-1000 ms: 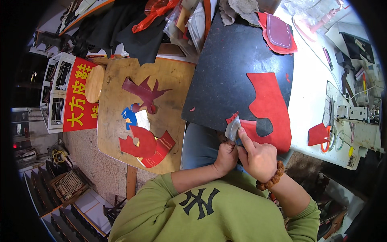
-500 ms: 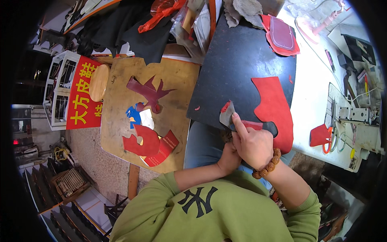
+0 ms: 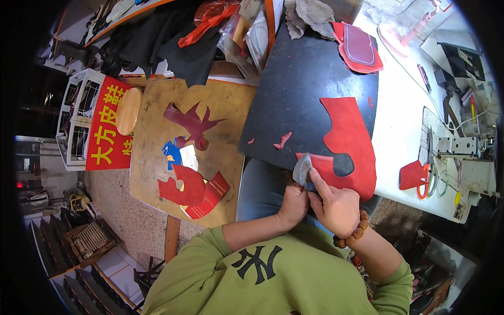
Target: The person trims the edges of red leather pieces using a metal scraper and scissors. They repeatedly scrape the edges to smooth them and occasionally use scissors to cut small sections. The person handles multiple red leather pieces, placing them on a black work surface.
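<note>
A broad grey knife blade (image 3: pixel 301 171) stands at the near edge of the black work mat (image 3: pixel 283 94). My right hand (image 3: pixel 340 209), with a brown bead bracelet at the wrist, is closed round the knife, its index finger stretched along the blade; the handle is hidden. The blade meets the lower left corner of a large red leather piece (image 3: pixel 356 136), which lies on the mat with a rounded notch. My left hand (image 3: pixel 293 206) is a fist just below the blade, and what it grips is hidden. A thin red shaving (image 3: pixel 283 140) lies beyond the blade.
Left is a wooden board (image 3: pixel 157 115) with maroon leather scraps (image 3: pixel 194 123) and a cut red piece (image 3: pixel 184 190). Red leather pieces with a marked maroon one (image 3: pixel 360 44) and a grey cloth (image 3: pixel 314 18) lie at the far end. Orange-handled scissors (image 3: pixel 422 184) rest on the white table (image 3: pixel 401 126).
The blade and my right hand have drawn back toward me. The red shaving that was at the blade's tip now lies loose on the mat. My left fist has shifted slightly nearer.
</note>
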Tool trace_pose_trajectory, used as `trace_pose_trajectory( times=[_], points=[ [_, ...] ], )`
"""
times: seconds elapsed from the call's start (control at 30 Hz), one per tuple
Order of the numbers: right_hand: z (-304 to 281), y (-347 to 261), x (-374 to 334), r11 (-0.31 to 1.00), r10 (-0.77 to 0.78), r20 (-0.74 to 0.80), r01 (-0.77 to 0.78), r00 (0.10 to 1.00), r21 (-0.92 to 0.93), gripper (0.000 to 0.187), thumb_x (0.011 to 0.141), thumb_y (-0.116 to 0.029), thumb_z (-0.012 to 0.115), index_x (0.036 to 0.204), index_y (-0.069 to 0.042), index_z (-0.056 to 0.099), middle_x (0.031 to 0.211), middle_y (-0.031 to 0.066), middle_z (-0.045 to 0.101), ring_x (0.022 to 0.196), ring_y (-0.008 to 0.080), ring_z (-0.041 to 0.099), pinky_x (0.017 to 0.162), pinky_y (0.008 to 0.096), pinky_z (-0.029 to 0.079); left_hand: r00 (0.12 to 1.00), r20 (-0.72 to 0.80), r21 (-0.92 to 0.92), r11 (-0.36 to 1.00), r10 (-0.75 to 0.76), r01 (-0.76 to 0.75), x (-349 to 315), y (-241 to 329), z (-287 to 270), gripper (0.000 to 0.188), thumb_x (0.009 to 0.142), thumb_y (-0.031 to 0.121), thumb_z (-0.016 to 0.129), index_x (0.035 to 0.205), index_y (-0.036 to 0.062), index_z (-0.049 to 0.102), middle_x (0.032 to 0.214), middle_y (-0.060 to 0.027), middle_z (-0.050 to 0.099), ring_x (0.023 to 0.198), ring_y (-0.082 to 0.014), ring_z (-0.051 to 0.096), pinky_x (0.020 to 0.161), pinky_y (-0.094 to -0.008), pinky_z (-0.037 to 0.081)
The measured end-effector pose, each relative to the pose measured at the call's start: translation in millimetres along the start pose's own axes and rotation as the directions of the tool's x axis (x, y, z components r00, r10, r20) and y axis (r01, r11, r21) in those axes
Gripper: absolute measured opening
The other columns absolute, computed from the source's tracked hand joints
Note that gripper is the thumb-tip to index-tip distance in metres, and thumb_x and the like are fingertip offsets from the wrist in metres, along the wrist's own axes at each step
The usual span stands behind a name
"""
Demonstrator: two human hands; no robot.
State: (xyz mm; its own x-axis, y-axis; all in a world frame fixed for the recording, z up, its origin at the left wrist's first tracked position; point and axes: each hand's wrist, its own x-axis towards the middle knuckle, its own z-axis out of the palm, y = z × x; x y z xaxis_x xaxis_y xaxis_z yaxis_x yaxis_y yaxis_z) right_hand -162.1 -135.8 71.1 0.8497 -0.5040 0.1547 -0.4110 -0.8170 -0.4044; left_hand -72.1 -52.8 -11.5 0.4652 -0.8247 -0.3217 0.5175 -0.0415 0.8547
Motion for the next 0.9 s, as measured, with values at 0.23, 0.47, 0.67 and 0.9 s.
trace_pose_trajectory(
  times=[0.23,0.47,0.67,0.9],
  points=[
    [-0.7,0.7,8.9,1.0,-0.004,0.035,0.005,0.999,-0.013,0.047,0.079,-0.018,0.067,0.123,-0.003,0.061,0.051,0.0034,0.051,0.039,0.0206,0.05,0.038,0.0342,0.039,0.985,0.022,0.286,0.942,0.174,-0.173,0.8,-4.4,-3.1,0.016,0.096,0.003,0.049,0.098,0.0051,0.065,0.087,0.0023,0.064,0.083,-0.0055,0.056,0.071,-0.026,0.049],
    [5.3,4.5,24.7,0.994,-0.028,0.011,0.029,1.0,-0.11,0.045,0.081,-0.02,0.066,0.123,-0.005,0.062,0.051,0.0034,0.052,0.039,0.0195,0.052,0.038,0.0342,0.04,0.998,0.063,0.119,0.992,0.029,-0.037,-3.1,-7.1,-9.0,0.016,0.097,0.003,0.047,0.095,0.0008,0.063,0.08,0.0006,0.064,0.078,-0.0054,0.055,0.07,-0.0243,0.047],
    [5.2,4.5,23.3,0.993,-0.017,-0.06,0.01,0.998,-0.119,0.044,0.082,-0.023,0.066,0.123,-0.007,0.062,0.052,0.0042,0.053,0.04,0.0206,0.053,0.039,0.0336,0.041,0.999,0.041,0.033,0.999,0.006,-0.007,-0.4,-1.3,-3.3,0.018,0.097,0.003,0.045,0.095,0.001,0.062,0.081,0.0005,0.063,0.078,-0.0049,0.054,0.067,-0.0235,0.046],
    [-2.8,1.2,-1.6,1.0,-0.005,0.024,0.004,1.0,0.01,0.047,0.079,-0.019,0.068,0.124,-0.005,0.061,0.051,0.0037,0.052,0.04,0.0216,0.052,0.04,0.0346,0.04,1.0,0.022,0.12,0.993,0.001,-0.004,0.0,3.9,0.2,0.016,0.095,0.004,0.047,0.101,0.0055,0.062,0.091,0.0019,0.062,0.081,-0.0059,0.056,0.069,-0.0257,0.048]
  ],
)
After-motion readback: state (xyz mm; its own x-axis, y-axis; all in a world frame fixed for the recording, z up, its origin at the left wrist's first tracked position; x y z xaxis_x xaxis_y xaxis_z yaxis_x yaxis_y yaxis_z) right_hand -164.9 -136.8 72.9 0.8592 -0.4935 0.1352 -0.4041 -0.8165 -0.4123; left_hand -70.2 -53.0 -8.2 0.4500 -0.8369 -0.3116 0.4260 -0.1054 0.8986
